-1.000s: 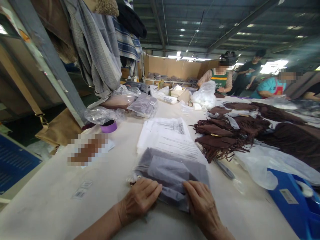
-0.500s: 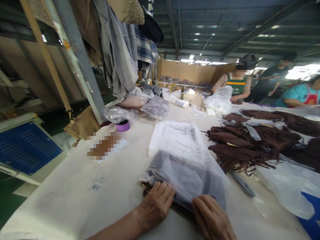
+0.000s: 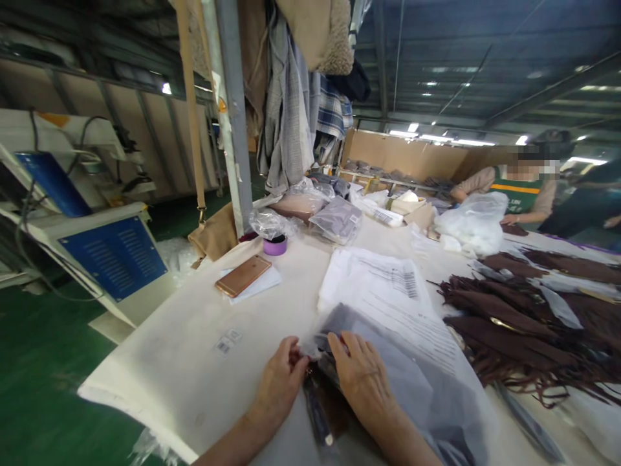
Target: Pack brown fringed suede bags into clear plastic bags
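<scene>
A clear plastic bag [image 3: 412, 369] with a dark brown item inside lies at the front of the table, over white printed plastic bags [image 3: 376, 278]. My left hand [image 3: 281, 378] is closed, fingers curled and pinching the plastic at the bag's left corner. Beside it my right hand [image 3: 363, 375] bends over the bag's near edge, its fingers closed on the plastic; the fingertips are partly hidden. Between my wrists, a dark strip with a small metal end [image 3: 317, 411] sticks out of the bag's mouth.
Brown fringed bags [image 3: 509, 323] lie in a pile at right. A phone [image 3: 243, 275] on paper, a purple tape roll [image 3: 275, 245] and wrapped goods [image 3: 337, 220] sit farther back. A metal post [image 3: 235, 129] stands at the table's left edge. A co-worker [image 3: 517, 191] works across the table.
My left hand has gone from resting on the bag to pinching its corner. My right hand has moved left, close to it. The view has turned left, and the dark strip now shows.
</scene>
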Motion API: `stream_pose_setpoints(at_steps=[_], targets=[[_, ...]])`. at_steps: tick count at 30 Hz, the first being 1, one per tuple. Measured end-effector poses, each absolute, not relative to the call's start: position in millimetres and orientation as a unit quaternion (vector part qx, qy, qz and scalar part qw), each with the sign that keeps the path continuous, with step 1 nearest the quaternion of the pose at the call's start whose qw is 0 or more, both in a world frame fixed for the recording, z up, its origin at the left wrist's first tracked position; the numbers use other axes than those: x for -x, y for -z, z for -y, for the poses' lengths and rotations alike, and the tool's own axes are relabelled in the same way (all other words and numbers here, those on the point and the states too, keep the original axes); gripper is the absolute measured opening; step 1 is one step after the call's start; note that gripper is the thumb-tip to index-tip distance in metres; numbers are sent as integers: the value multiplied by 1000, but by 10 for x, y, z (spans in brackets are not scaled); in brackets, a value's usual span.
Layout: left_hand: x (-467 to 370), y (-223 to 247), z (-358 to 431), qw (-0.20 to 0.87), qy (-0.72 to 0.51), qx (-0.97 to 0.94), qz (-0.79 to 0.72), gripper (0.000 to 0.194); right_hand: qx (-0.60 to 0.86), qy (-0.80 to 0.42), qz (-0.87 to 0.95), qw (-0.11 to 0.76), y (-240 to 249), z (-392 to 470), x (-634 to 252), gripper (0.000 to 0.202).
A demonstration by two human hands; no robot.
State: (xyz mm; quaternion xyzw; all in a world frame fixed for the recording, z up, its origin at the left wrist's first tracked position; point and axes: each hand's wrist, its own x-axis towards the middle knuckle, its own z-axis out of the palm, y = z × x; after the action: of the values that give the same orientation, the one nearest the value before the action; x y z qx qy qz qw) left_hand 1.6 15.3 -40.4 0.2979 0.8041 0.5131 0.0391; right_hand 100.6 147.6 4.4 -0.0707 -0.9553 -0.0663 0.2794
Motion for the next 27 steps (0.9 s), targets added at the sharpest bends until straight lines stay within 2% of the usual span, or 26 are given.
stream_pose_setpoints(at_steps=[3, 12, 18, 24, 27], targets=[[-51, 404, -208, 61, -542, -281, -790, 16, 54, 52, 962, 262, -37, -1502, -854, 24], [-198, 426, -321, 97, -641, -236, -724, 27, -3, -7, 968, 249, -23, -1517, -708, 22], [-158, 258, -409, 183, -665, -185, -700, 17, -54, -49, 970, 234, -43, -1463, -740, 18], [-237, 174, -470, 296, -748, -119, -582, 30, -29, -41, 973, 226, -49, -1415, -741, 17], [-294, 206, -504, 331, -752, -94, -562, 29, -31, -34, 976, 214, -67, -1382, -733, 12]])
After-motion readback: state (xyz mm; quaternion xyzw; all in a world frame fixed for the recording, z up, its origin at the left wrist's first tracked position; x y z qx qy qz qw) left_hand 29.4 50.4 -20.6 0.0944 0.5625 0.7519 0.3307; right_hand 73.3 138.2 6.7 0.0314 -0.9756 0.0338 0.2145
